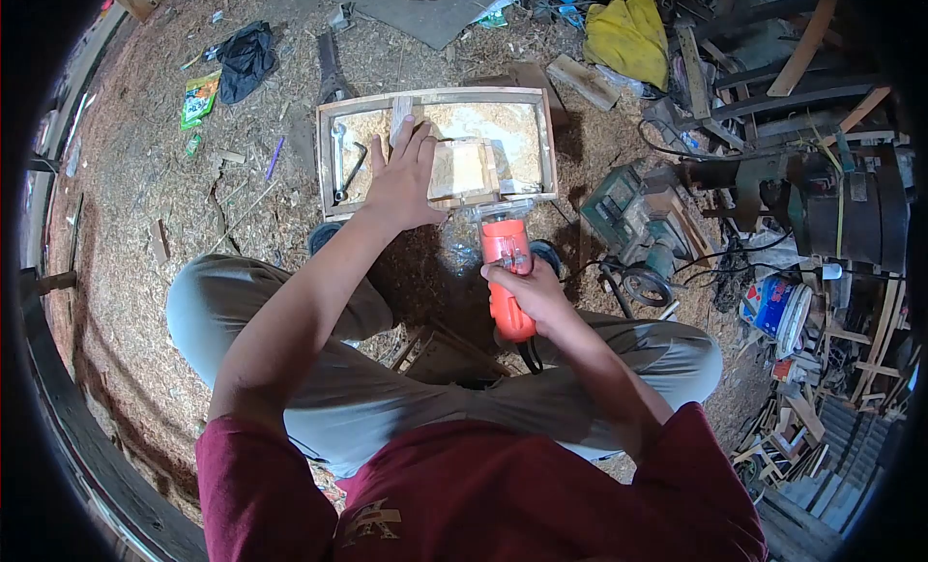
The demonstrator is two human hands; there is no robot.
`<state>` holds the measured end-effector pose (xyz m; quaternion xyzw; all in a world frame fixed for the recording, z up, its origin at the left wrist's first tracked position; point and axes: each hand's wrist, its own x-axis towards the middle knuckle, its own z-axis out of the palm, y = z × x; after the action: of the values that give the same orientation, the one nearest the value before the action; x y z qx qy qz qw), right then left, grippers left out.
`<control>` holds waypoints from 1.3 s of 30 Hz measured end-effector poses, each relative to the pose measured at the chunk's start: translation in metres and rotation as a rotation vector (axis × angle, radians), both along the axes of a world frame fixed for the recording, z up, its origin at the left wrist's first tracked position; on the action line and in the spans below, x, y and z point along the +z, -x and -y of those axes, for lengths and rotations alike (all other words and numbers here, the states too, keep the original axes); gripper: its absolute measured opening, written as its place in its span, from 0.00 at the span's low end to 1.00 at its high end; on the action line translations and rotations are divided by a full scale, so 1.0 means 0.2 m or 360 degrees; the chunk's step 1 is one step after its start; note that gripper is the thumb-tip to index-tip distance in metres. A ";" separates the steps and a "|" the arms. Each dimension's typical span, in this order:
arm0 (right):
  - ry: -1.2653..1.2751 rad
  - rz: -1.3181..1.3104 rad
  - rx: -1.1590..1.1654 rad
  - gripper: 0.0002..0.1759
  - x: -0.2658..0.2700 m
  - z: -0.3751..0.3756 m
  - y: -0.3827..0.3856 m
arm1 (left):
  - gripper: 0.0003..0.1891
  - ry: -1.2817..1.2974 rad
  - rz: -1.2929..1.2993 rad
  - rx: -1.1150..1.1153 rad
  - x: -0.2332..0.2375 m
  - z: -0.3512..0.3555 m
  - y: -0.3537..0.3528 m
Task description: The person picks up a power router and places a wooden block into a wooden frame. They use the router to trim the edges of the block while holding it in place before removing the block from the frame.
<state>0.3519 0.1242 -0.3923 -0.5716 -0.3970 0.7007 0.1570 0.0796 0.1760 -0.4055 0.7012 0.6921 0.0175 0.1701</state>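
Note:
My right hand (532,293) is wrapped round the orange body of a trim router (507,248), whose clear base is at the near edge of a shallow wooden box (435,94). With fingers spread, my left hand (401,185) lies over the box, its fingertips at a short wood strip (400,111). Right of that hand, inside the box, sits a small wooden frame (464,168). At the box's left end lie a wrench (338,151) and a dark bent hex key (356,166). The router's bit is hidden from view.
Sawdust and shavings cover the ground. To the right stand a green machine (619,209) with cables, a white-and-blue bucket (776,313) and stacked wood. A yellow cloth (628,40) lies at the upper right, a black plastic bag (246,61) at the upper left.

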 end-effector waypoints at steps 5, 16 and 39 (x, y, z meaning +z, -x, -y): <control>0.0008 -0.0002 0.0011 0.15 0.01 0.00 0.00 | 0.67 -0.0004 -0.0009 -0.0007 0.00 0.00 0.00; -0.0043 -0.0023 0.0014 0.15 0.00 0.00 0.00 | 0.67 -0.0038 -0.0010 -0.0011 0.00 0.00 0.00; 0.0015 -0.0005 0.0015 0.14 0.03 0.00 0.00 | 0.67 0.0011 -0.0030 -0.0009 0.01 0.00 0.00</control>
<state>0.3514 0.1246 -0.3854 -0.5693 -0.3962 0.7042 0.1515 0.0797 0.1760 -0.4034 0.7028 0.6917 0.0080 0.1660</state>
